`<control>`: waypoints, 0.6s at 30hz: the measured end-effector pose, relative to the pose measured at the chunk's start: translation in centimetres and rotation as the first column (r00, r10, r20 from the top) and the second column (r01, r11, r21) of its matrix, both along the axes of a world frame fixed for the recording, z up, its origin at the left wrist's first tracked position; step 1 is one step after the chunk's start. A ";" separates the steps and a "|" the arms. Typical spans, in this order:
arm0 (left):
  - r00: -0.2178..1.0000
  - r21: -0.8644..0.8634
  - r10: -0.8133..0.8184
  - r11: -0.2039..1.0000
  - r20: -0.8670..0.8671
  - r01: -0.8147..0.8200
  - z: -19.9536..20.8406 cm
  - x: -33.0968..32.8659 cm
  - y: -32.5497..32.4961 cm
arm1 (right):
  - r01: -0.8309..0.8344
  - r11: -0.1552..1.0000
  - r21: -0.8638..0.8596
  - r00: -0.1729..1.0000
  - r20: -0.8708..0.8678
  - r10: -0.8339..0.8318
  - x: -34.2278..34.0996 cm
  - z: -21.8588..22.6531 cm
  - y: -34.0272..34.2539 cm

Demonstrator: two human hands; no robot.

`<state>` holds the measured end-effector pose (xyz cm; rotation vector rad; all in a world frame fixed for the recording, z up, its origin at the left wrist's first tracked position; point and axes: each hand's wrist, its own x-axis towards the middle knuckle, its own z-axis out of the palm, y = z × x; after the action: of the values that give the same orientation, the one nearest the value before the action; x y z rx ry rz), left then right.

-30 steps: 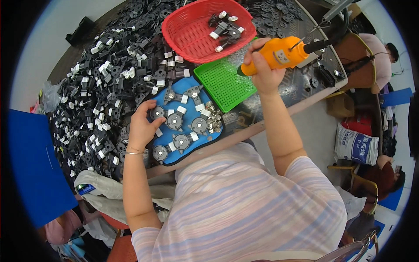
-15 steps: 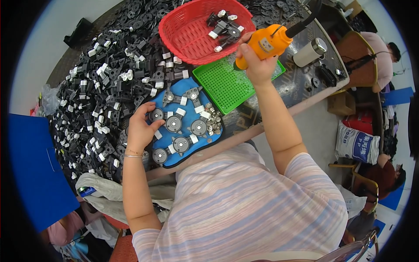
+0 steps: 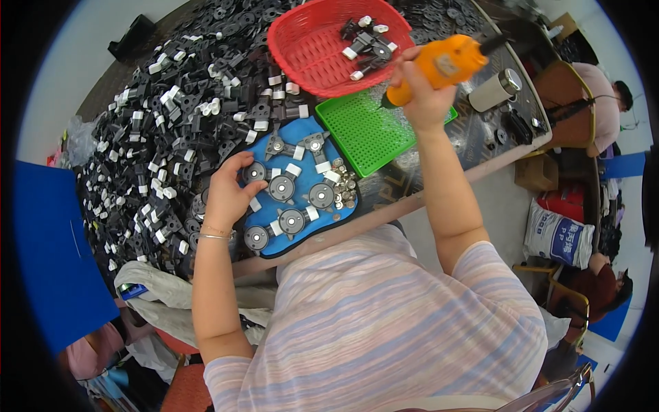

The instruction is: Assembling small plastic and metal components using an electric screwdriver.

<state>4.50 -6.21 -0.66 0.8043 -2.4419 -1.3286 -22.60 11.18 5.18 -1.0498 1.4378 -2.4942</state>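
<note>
My left hand (image 3: 232, 187) rests at the left edge of a blue mat (image 3: 310, 221), thumb and fingers closed around a round black part (image 3: 254, 172) with a metal centre. Several similar black parts with white ends stand on the mat, one of them (image 3: 281, 187) just right of my thumb. Small silver metal pieces (image 3: 344, 190) lie heaped at the mat's right side. My right hand (image 3: 427, 96) grips an orange electric screwdriver (image 3: 446, 62) above a green perforated tray (image 3: 364, 159). Its dark tip points left and down, over the tray, touching nothing I can see.
A large heap of black parts with white ends (image 3: 165, 151) covers the table's left. Behind the tray sits a red basket (image 3: 302, 63) holding a few assembled parts. To the right stands a pale flask (image 3: 491, 93) near the table edge (image 3: 494, 163). Other people sit farther right.
The whole view has shifted slightly, so the table things appear farther right. The orange screwdriver has tilted a little and its thin bit now shows. My left hand stays on the same round part.
</note>
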 end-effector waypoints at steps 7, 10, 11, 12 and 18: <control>0.999 -0.090 -0.023 0.996 -0.029 0.021 0.2 0.0 0.3 | -0.449 0.887 -0.108 0.894 -0.072 0.443 5.9 3.0 -2.3; 1.000 -0.088 -0.010 0.996 -0.021 0.008 0.1 0.0 0.3 | -0.539 0.841 -0.051 0.842 -0.012 0.539 9.9 2.3 -4.6; 1.000 -0.087 -0.010 0.996 -0.006 0.009 0.3 -0.1 0.4 | -0.544 0.838 -0.051 0.839 -0.035 0.542 10.9 2.0 -5.4; 1.000 -0.087 -0.002 0.996 -0.004 0.002 0.5 -0.2 0.4 | -0.547 0.836 -0.051 0.837 -0.059 0.544 11.9 1.6 -6.2; 0.992 -0.151 -0.079 0.987 -0.097 0.064 0.2 -0.2 0.0 | -0.632 0.774 0.042 0.774 -0.026 0.633 14.2 1.5 -8.5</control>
<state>4.30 -6.22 -0.46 0.6018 -2.4733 -1.1656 -8.37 2.72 6.67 -1.3099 0.8990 -1.9563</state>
